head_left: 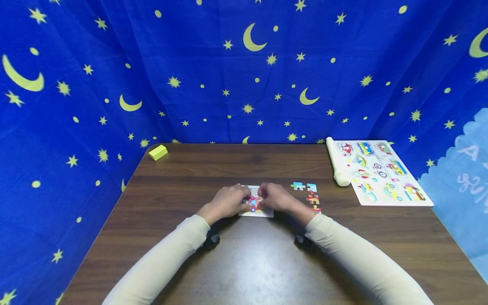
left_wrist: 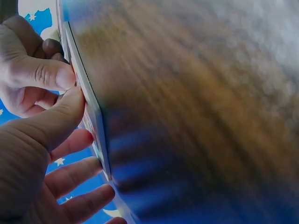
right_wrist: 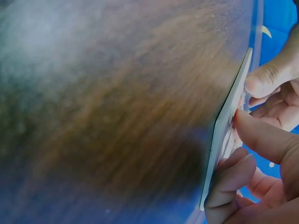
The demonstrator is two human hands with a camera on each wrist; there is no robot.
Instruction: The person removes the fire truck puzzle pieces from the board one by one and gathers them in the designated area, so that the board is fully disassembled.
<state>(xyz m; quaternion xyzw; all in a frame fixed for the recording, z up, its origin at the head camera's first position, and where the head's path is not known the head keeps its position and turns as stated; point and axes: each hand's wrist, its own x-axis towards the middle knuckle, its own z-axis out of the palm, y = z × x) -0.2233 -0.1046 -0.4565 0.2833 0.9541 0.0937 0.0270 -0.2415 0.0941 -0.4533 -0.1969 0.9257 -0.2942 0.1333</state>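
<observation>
A small white-edged puzzle board (head_left: 256, 214) with a colourful picture lies flat on the table between both hands. From the left, my left hand (head_left: 230, 200) rests over it; in the left wrist view its thumb (left_wrist: 70, 109) touches the top and the other fingers spread along the side. My right hand (head_left: 277, 197) is on the board's right part. The right wrist view has its thumb (right_wrist: 264, 135) on the picture and its index finger (right_wrist: 231, 182) bent at the edge. Whether a piece is pinched under those fingers is hidden.
Right of the board lie several loose jigsaw pieces (head_left: 298, 186), some partly behind the right forearm. A white sheet of vehicle pictures (head_left: 389, 173) with a rolled edge lies at the far right. A yellow block (head_left: 158, 152) sits at the back left corner, before a blue curtain (head_left: 244, 84).
</observation>
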